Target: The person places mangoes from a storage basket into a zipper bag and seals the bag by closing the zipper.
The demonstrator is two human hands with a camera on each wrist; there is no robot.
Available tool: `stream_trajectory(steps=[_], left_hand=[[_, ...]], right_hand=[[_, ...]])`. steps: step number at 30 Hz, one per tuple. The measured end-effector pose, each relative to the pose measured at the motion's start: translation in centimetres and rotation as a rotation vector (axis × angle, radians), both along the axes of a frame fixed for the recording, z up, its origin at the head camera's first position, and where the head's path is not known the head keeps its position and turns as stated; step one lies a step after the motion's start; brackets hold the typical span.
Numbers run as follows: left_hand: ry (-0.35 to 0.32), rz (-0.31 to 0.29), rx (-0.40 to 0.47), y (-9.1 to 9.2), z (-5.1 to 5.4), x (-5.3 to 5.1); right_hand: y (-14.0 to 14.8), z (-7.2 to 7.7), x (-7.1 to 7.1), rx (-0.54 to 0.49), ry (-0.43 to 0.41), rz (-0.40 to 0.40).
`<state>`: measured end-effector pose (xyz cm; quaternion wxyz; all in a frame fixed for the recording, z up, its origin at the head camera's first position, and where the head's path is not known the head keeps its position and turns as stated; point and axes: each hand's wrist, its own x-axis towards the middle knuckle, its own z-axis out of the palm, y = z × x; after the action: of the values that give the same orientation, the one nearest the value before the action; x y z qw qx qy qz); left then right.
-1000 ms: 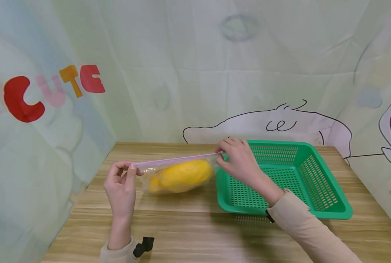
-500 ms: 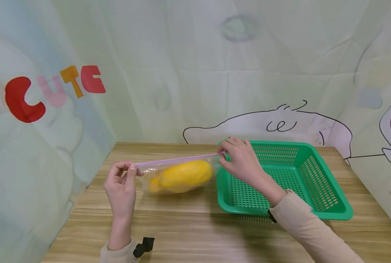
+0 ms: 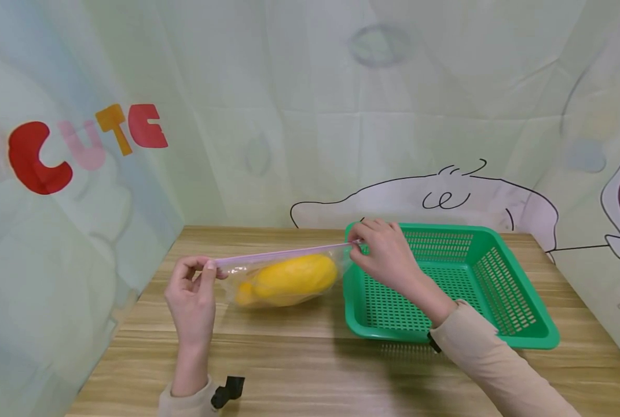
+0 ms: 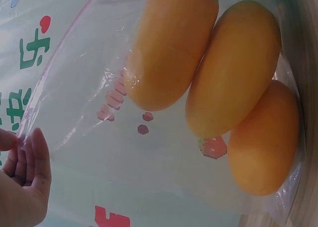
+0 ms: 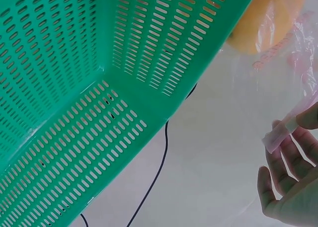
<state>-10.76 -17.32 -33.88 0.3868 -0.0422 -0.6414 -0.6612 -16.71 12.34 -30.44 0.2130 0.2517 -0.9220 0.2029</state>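
A clear zip bag (image 3: 228, 289) with a pink zip strip stands on its lower edge, three yellow oval fruits (image 4: 233, 70) that look like mangoes inside it. My left hand (image 3: 192, 292) pinches the left end of the strip between thumb and fingers. At the strip's right end, my right hand (image 3: 385, 255) pinches the corner, beside and partly over the basket's left rim. In the right wrist view the strip's end (image 5: 278, 136) shows between thumb and fingers. The strip is stretched taut between both hands, rising slightly to the right.
A green perforated plastic basket (image 3: 541, 313) stands on the right of the wooden table (image 3: 299, 370), right next to the bag. Behind and at the sides hangs a printed cloth backdrop (image 3: 310, 145).
My right hand has shifted slightly to the right along the zip strip's end. The left hand, the bag and the basket have hardly moved.
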Motion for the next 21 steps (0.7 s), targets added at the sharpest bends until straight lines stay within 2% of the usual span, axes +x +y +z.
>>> stream_trajectory(steps=[21], left_hand=[[0.010, -0.006, 0.001, -0.06, -0.06, -0.01]], right_hand=[[0.59, -0.12, -0.19, 0.024, 0.005, -0.025]])
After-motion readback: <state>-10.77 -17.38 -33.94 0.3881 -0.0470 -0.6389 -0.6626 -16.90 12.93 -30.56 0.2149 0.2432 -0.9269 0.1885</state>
